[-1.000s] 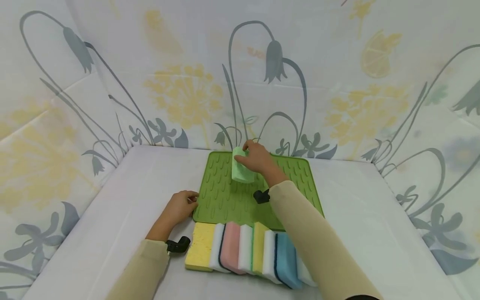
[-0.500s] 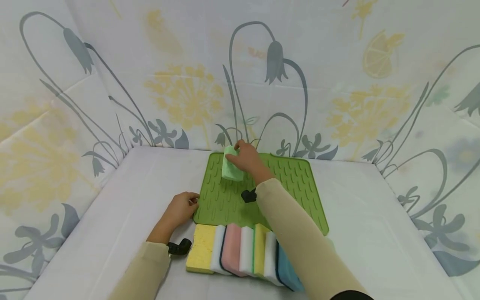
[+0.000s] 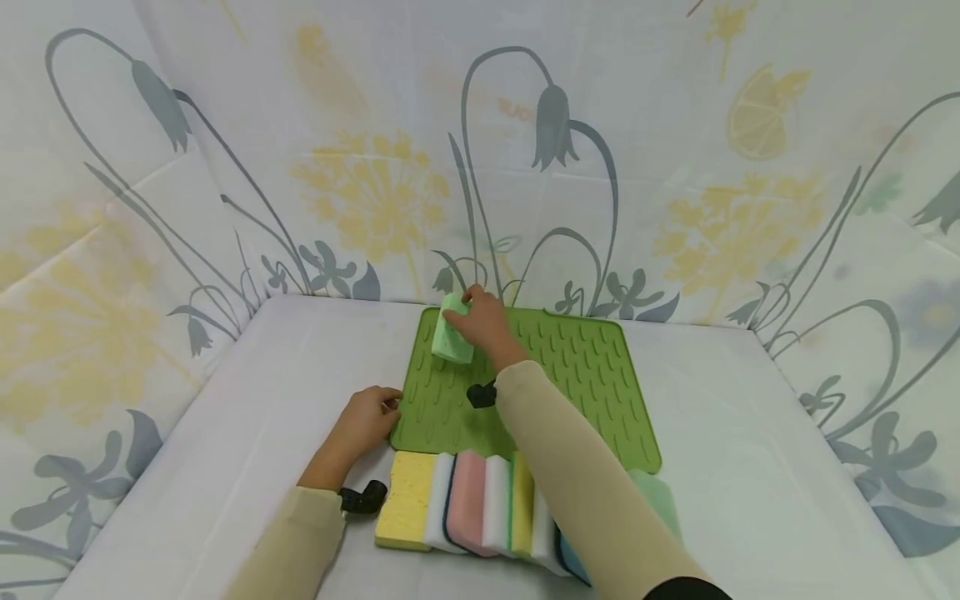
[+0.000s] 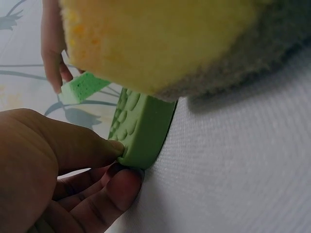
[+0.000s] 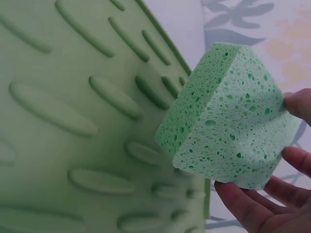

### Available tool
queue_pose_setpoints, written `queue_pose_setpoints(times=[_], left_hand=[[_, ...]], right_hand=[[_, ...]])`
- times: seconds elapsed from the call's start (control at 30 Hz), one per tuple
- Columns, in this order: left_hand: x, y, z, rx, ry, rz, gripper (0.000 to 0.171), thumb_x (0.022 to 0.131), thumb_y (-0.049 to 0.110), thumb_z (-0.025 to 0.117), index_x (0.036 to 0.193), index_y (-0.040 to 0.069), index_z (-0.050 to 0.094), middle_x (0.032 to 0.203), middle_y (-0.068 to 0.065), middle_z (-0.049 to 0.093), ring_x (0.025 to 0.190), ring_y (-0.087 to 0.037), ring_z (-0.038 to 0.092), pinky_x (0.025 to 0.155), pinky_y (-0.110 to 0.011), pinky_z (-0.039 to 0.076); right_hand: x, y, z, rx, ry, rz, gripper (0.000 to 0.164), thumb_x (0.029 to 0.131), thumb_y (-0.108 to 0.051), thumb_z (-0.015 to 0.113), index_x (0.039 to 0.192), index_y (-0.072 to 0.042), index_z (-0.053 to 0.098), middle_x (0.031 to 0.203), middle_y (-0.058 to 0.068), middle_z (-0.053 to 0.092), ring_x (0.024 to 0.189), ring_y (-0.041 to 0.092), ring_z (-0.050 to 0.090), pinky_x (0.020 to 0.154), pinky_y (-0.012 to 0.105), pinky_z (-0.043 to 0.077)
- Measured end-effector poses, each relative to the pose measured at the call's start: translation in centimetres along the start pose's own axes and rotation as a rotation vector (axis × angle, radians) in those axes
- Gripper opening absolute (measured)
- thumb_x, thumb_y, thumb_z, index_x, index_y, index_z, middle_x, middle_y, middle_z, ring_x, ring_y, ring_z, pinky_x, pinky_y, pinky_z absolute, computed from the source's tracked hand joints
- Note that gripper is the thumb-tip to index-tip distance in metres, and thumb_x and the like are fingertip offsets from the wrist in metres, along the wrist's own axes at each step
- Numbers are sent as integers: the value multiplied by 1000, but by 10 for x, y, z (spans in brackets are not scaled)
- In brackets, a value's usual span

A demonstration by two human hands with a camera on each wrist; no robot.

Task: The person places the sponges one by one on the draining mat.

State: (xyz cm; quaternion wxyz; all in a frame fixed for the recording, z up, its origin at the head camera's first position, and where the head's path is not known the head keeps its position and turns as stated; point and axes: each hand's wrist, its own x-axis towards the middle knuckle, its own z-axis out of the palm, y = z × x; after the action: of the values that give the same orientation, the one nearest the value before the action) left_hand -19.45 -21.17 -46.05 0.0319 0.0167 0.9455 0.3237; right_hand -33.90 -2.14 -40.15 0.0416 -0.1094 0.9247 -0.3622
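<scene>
My right hand (image 3: pixel 487 329) grips a light green, porous sponge (image 3: pixel 452 340) between thumb and fingers, over the back left part of a green ribbed silicone mat (image 3: pixel 585 367). In the right wrist view the sponge (image 5: pixel 233 121) is tilted above the mat's raised ridges, its face dented near the fingers. My left hand (image 3: pixel 362 421) is at the mat's front left edge. The left wrist view has the thumb on top of the mat's corner (image 4: pixel 150 131) and the fingertips beneath, pinching it.
In front of the mat lies a leaning row of sponges: a yellow one (image 3: pixel 407 500), a pink one (image 3: pixel 468 504), white and blue ones, and a pale green one (image 3: pixel 658 500) at the right. My right forearm covers part of the row. Patterned cloth (image 3: pixel 375 192) rises behind.
My right hand has carried the green sponge leftward over the mat toward its back left corner. More of the pale green sponge shows right of the forearm. My left hand has stayed at the mat's edge.
</scene>
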Motion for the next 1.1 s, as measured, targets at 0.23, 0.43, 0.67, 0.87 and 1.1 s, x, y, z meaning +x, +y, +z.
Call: queue_pose_setpoints(times=[0.23,0.43,0.67,0.87,1.1], left_hand=[[1,0,1,10,8,-2,34,92,7,59,125,-3,62,107,-15,67,95,-25,65,73,-35,54],[1,-1,2,7,9,-3,34,92,7,59,124,-4,63,105,-15,67,93,-24,65,71,-34,54],[-1,-1,1,16,12,-13,34,91,6,60,123,-4,63,105,-14,68,93,-23,65,72,-35,54],[0,2,0,12,20,9,32,91,5,59,122,-4,64,103,-14,68,91,-23,65,72,-34,53],[1,2,0,7,19,-6,33,91,6,60,122,-3,64,103,-13,68,92,-23,65,73,-35,53]], right_hand=[[5,-2,11,28,-12,16,52,94,-47,57,129,-10,46,132,18,49,107,31,53,85,44,47],[9,-1,20,-18,-13,36,53,95,-49,55,130,-10,47,134,18,49,110,32,54,87,45,48],[11,-1,30,-19,-22,57,55,96,-49,53,133,-10,44,143,20,38,120,35,50,93,46,46],[15,0,35,-15,13,52,51,97,-46,53,130,-8,47,142,21,37,118,36,49,93,46,46],[18,-2,43,-65,9,47,48,97,-44,53,127,-7,48,139,20,38,112,34,51,90,46,47]])
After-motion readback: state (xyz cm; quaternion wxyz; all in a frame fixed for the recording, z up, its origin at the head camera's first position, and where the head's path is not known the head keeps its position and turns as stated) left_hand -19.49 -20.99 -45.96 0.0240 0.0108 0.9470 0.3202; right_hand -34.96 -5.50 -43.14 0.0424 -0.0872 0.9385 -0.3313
